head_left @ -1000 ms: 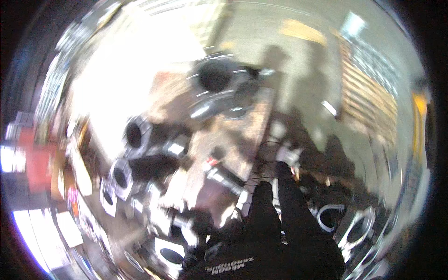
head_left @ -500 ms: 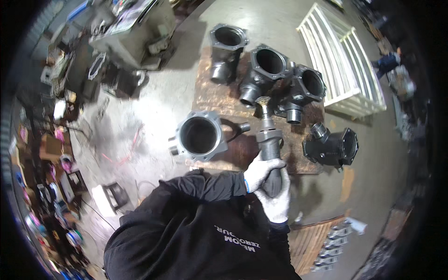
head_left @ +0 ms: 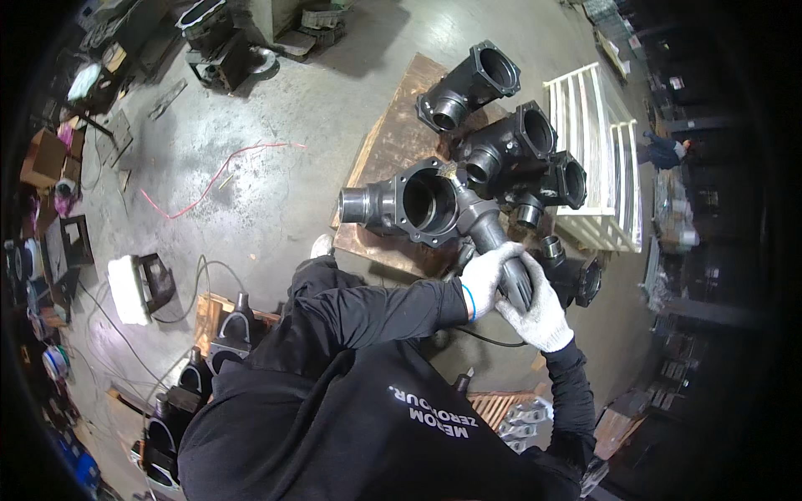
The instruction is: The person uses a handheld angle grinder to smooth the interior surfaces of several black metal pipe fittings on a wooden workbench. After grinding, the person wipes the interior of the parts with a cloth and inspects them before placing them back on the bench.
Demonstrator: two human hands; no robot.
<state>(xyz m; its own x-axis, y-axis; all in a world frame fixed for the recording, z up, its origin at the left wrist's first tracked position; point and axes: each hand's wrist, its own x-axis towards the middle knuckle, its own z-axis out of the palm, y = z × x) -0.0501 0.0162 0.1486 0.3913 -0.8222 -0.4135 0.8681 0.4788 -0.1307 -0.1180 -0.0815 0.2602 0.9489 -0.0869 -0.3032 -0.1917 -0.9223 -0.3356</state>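
Observation:
My left hand point(head_left: 484, 282), in a white knit glove with a blue cuff edge, wraps round the body of a straight grinder point(head_left: 479, 222). My right hand point(head_left: 541, 314), gloved in white too, grips the rear end of the same tool. The grinder's tip meets the near-right rim of a dark metal flanged pipe fitting point(head_left: 381, 209); whether it touches cannot be made out, and the brush end is largely hidden. This fitting lies on its side on a wooden board point(head_left: 409, 108), its round opening facing the grinder and its narrow neck pointing left.
Several similar black fittings point(head_left: 469, 87) crowd the board's far and right side. Behind them stands a white slatted rack point(head_left: 576, 108). A red cord point(head_left: 200, 194) lies on the floor at left. More castings point(head_left: 163, 422) sit at lower left. A distant person point(head_left: 664, 150) is at far right.
The view has turned and shifted. The grinder's brush tip has come from beside the far fittings to the near fitting's rim. That fitting now lies with its neck to the left. Both hands keep their grip.

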